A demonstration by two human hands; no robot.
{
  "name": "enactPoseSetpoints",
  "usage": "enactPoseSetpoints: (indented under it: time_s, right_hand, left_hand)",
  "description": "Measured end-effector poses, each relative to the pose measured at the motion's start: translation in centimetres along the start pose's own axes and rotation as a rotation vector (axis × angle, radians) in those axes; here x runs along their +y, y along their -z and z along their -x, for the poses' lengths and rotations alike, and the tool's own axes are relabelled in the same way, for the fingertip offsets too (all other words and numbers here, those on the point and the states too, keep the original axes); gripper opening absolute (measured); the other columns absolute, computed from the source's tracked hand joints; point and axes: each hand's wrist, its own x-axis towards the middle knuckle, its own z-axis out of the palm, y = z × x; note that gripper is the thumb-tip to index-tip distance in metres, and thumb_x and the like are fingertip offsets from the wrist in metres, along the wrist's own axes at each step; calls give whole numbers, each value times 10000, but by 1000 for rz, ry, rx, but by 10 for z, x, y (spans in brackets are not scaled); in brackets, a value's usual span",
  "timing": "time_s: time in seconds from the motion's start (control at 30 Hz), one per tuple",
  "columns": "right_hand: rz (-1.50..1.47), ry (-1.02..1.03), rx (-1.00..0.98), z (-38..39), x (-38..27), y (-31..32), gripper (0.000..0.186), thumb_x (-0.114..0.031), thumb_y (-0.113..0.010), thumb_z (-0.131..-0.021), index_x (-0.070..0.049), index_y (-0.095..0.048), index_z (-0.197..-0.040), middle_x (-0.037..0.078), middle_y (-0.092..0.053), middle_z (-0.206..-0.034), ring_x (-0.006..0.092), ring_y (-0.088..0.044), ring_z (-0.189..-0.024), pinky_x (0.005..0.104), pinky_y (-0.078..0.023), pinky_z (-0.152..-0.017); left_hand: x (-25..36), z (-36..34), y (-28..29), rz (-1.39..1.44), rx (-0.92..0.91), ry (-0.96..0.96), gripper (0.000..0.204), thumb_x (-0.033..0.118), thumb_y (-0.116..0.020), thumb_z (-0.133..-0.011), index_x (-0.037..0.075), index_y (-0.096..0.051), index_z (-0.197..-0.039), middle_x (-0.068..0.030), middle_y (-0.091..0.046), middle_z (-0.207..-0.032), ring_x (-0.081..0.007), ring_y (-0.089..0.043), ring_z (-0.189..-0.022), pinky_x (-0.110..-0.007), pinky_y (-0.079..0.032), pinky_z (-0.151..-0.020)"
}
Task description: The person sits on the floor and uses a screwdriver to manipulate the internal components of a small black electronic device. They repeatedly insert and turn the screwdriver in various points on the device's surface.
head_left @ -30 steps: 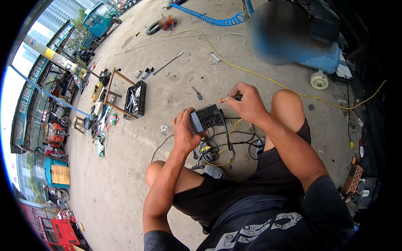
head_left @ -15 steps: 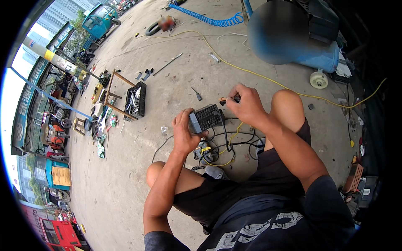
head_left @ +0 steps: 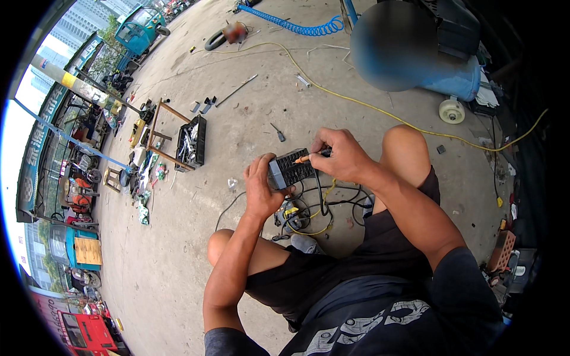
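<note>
My left hand [head_left: 261, 181] grips a dark grey box [head_left: 285, 173] with a black slotted face from its left side and below. My right hand [head_left: 344, 154] holds a slim orange-tipped tool [head_left: 304, 159] with a dark rear part, its tip at or just over the slotted face; I cannot tell if it touches. Black cables [head_left: 346, 188] and a thinner yellow cord lie below the box, around a small dark device with yellow parts [head_left: 291, 210] between my feet. A small dark screwdriver [head_left: 280, 133] lies on the floor beyond the box.
A black crate of tools [head_left: 193, 142] stands at the left by a wooden frame [head_left: 175, 113]. A blue compressor tank [head_left: 463, 80] is at the upper right. A yellow hose [head_left: 356, 101] crosses the concrete floor. A metal rod [head_left: 236, 90] lies ahead; parked vehicles line the left side.
My right hand has moved down and left, bringing the orange-tipped tool onto or just over the box's slotted face. My left hand and the box have barely moved.
</note>
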Motion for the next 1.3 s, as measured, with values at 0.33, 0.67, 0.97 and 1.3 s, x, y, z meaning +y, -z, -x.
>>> enactPoseSetpoints:
  time_s: [0.33,0.67,0.97,1.3]
  right_hand:
    - [25,24,-19,-1,-3,-1,195,-131,-759,-779,15,-691,-889,195,-720,-797,352,-712,-736,433,-543,-673]
    - [100,75,-33,0,2,-5,164,-118,-753,-789,-8,-673,-881,183,-716,-789,376,-713,-751,447,-545,-670]
    - [230,298,180,6,0,-11,145,-83,-740,-819,-38,-606,-854,158,-699,-792,389,-703,-751,470,-542,-651]
    - [127,234,26,6,1,-11,147,-62,-758,-816,-10,-631,-871,168,-715,-788,365,-709,-718,434,-541,-638]
  left_hand:
    - [0,0,0,-12,-11,-14,903,120,-980,-531,48,-589,-1341,-141,-645,-1236,-381,-588,-1228,-497,-352,-1122]
    - [4,-1,-1,-40,-8,-31,905,122,-978,-530,48,-587,-1343,-135,-645,-1229,-378,-587,-1228,-501,-352,-1118]
    - [-5,0,-3,-37,18,-3,920,158,-987,-526,45,-583,-1345,-140,-651,-1244,-378,-597,-1230,-496,-361,-1114]
    - [0,0,-1,-69,16,-8,915,170,-990,-538,43,-584,-1348,-141,-652,-1226,-377,-605,-1215,-507,-369,-1107]
